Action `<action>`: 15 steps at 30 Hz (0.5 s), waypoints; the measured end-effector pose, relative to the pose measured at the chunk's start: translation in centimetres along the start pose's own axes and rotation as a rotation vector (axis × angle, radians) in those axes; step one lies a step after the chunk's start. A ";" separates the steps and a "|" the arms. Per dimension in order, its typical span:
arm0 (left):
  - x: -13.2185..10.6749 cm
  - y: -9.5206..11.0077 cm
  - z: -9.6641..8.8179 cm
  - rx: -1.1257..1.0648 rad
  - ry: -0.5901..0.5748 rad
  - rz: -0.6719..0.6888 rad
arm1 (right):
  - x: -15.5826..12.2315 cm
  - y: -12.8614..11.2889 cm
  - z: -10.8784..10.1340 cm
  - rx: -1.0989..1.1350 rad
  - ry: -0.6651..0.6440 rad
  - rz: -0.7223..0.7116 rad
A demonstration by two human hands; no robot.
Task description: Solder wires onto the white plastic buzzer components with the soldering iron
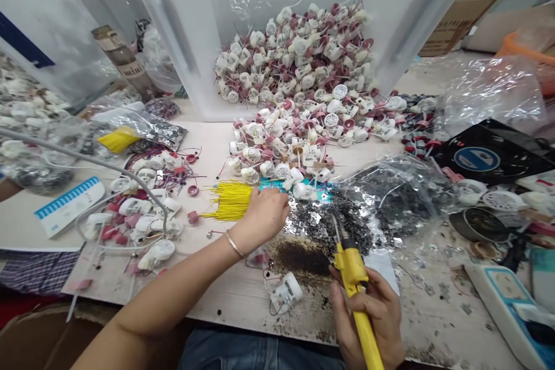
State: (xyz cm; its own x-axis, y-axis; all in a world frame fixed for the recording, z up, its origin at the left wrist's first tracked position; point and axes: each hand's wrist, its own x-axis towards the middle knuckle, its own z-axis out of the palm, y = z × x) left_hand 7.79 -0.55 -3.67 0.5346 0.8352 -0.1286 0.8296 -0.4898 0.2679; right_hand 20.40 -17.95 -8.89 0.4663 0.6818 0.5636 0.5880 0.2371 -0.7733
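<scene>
My right hand (373, 315) is closed round a yellow soldering iron (353, 277), its tip pointing up and away over a scorched patch of the table. My left hand (266, 214), with a bracelet on the wrist, reaches forward with fingers curled, knuckles up, next to a bundle of yellow wires (229, 201) and at the near edge of a heap of small white and pink parts (295, 104); what its fingers pinch is hidden. One white part with wires (286, 293) lies on the table between my hands.
A clear plastic bin (243, 40) spills the heap across the table. A clear bag of dark small pieces (390, 196) lies to the right, a black pouch (489, 156) beyond it. More white and pink parts (143, 214) lie at left, by a white box (69, 205).
</scene>
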 end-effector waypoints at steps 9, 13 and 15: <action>-2.1 -2.5 -2.3 0.092 0.030 -0.135 | 0.9 0.5 -0.9 -0.053 0.054 -0.032; -4.1 -5.1 -2.9 0.144 0.009 -0.262 | 1.1 0.3 -1.0 0.008 0.018 -0.016; -4.7 -6.4 -2.6 0.122 -0.024 -0.247 | 0.9 0.1 -0.7 0.030 -0.010 -0.013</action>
State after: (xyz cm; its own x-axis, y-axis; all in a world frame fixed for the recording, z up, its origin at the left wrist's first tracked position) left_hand -0.48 -0.68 -2.26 0.3158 0.9277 -0.1989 0.9479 -0.2995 0.1084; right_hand 21.36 -17.79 -8.23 0.4520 0.6856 0.5706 0.5737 0.2664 -0.7745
